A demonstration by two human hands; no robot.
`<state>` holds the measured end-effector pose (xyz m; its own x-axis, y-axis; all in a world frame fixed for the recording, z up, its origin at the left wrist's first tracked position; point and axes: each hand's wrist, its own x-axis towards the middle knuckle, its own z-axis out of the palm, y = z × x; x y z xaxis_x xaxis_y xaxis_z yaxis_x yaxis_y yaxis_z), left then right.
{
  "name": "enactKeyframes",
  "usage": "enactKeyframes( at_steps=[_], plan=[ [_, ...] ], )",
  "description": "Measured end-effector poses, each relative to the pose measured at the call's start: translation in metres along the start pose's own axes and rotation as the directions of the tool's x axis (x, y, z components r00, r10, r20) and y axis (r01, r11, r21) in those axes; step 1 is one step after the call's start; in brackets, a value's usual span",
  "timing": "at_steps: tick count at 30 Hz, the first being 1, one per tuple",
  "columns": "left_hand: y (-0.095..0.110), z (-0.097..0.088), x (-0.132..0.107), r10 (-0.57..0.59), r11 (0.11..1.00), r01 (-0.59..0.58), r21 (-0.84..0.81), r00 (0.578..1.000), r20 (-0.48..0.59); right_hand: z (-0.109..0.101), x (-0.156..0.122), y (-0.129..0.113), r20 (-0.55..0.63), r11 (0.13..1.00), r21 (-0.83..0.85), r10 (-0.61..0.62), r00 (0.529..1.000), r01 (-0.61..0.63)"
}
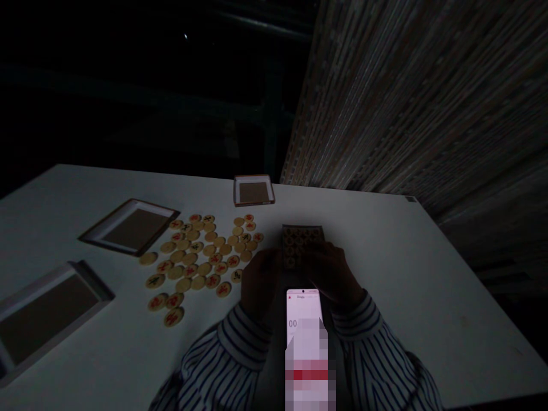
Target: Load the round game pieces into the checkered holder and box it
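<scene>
A small box (302,229) with rows of round xiangqi pieces (292,250) inside stands in deep shadow before me. At its left side my left hand (261,279) is curled against the edge, its fingers mostly dark. My right hand (336,271) reaches over the box's right part with bent fingers close together; whatever they pinch is lost in shadow. Many loose xiangqi pieces (189,258) lie spread on the table to the left, some showing red or black characters, others plain side up.
A lit phone (303,308) showing a timer, partly pixelated, is between my forearms. Three shallow open boxes rest on the white table (398,274): one at the back (253,194), one at the left (137,228), one at the near left (49,319). Stacked sheets (406,97) rise behind at the right.
</scene>
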<state>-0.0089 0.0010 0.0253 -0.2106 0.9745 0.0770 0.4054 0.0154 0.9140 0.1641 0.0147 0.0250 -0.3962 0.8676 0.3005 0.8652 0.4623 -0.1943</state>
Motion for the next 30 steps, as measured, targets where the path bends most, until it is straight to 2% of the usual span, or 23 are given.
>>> enactKeyframes(
  at_steps=[16,18,20,22,25,27,30],
  plan=[
    [-0.007,0.001,0.002,-0.003,1.000,0.002,0.023,1.000,0.018,0.005,0.000,0.004,0.002,0.998,-0.013,-0.059,0.998,0.059],
    [-0.006,0.001,0.002,-0.008,1.000,0.008,0.020,1.000,0.007,0.003,0.000,0.003,-0.019,0.999,-0.011,-0.039,0.999,0.039],
    [-0.004,0.000,0.002,-0.014,1.000,0.014,0.011,1.000,0.006,0.001,0.000,0.002,-0.095,0.999,0.030,-0.018,0.995,0.021],
    [-0.002,-0.001,0.001,-0.028,1.000,0.028,0.004,1.000,0.007,-0.002,0.000,0.001,-0.237,0.994,0.106,0.050,0.970,-0.026],
    [-0.001,-0.003,0.001,-0.038,0.999,0.038,0.009,0.999,0.006,-0.005,-0.002,0.002,-0.431,0.968,0.225,0.202,0.880,-0.112],
    [-0.002,-0.004,0.002,-0.016,1.000,0.016,0.010,1.000,0.005,-0.007,-0.003,0.003,-0.487,0.952,0.269,0.264,0.833,-0.144],
    [-0.005,-0.004,0.003,0.013,1.000,-0.013,-0.006,1.000,-0.004,-0.007,-0.005,0.004,-0.532,0.942,0.296,0.298,0.792,-0.156]
  ],
)
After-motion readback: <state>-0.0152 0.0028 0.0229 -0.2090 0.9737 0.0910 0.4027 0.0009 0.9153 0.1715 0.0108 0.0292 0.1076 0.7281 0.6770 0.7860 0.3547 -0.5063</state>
